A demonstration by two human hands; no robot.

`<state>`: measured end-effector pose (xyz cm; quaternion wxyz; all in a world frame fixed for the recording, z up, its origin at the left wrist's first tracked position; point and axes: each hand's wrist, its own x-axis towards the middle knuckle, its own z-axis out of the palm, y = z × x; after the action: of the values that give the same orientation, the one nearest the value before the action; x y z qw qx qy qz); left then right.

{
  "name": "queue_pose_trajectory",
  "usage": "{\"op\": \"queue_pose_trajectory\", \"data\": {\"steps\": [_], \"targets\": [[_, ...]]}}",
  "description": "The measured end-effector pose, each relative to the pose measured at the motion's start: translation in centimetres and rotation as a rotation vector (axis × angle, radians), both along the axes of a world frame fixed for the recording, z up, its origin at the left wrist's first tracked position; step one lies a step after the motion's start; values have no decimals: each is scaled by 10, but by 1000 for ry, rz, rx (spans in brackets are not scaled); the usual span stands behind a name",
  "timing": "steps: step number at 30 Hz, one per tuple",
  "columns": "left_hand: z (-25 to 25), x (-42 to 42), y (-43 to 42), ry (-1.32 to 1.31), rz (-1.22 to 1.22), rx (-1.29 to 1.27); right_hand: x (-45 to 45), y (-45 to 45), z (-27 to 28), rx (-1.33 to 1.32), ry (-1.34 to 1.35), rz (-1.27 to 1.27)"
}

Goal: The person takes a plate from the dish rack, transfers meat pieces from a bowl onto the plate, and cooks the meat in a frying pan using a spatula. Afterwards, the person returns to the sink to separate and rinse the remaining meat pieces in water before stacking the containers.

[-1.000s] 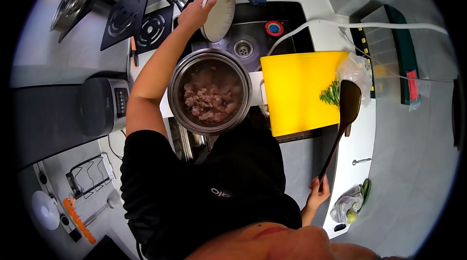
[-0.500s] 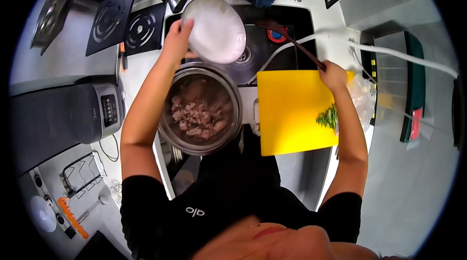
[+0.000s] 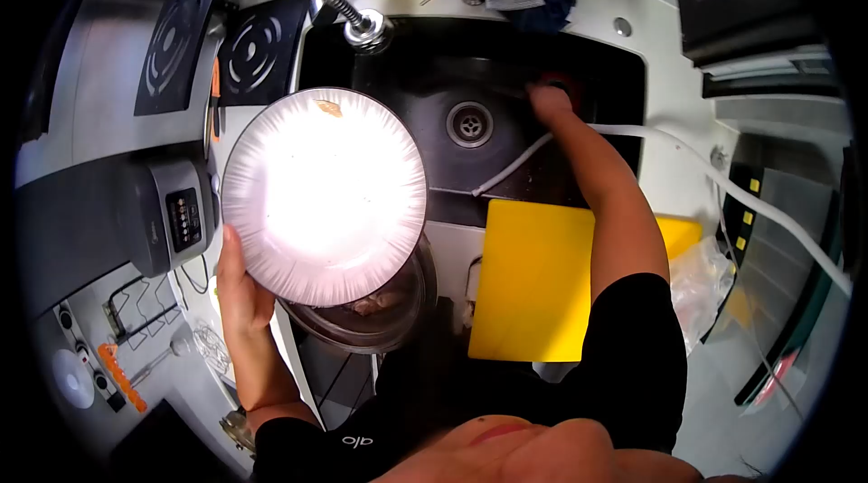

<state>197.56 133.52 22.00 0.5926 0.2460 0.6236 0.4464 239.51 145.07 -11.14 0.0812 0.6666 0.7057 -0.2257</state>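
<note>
My left hand grips the lower left rim of a white plate, tilted so its bright face shows. A small brown scrap sticks near the plate's top edge. Under the plate, mostly covered by it, is a metal pot with pieces of cooked meat. My right hand reaches down into the dark sink, beside a red round object. Its fingers are lost in shadow, and no spatula can be made out there.
A yellow cutting board lies right of the pot, partly under my right arm. A white hose crosses the sink's right edge. The faucet hangs over the sink's back left. A clear plastic bag is at the right.
The plate has come from above the sink toward me, over the pot. My right hand, which held a brown spatula above the board, has moved forward and down into the sink.
</note>
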Motion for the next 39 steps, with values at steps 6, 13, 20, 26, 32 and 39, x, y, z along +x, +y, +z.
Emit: {"op": "queue_pose_trajectory", "data": {"steps": [6, 13, 20, 26, 32, 39], "targets": [[2, -15, -12, 23, 92, 53, -22, 0, -34, 48, 69, 83], [-1, -37, -25, -36, 163, 69, -120, -12, 5, 10, 230, 123], [-1, -46, -30, -28, 109, 70, -135, -14, -28, -130, 631, -21], [-6, -41, -29, -62, 72, 71, -118, -2, -29, -48, 726, -91], [0, -50, -17, 29, -50, 43, -87, -53, 95, -7, 575, -183], [15, -68, -27, 43, -80, 15, -51, -167, 233, -154, 643, -408]]}}
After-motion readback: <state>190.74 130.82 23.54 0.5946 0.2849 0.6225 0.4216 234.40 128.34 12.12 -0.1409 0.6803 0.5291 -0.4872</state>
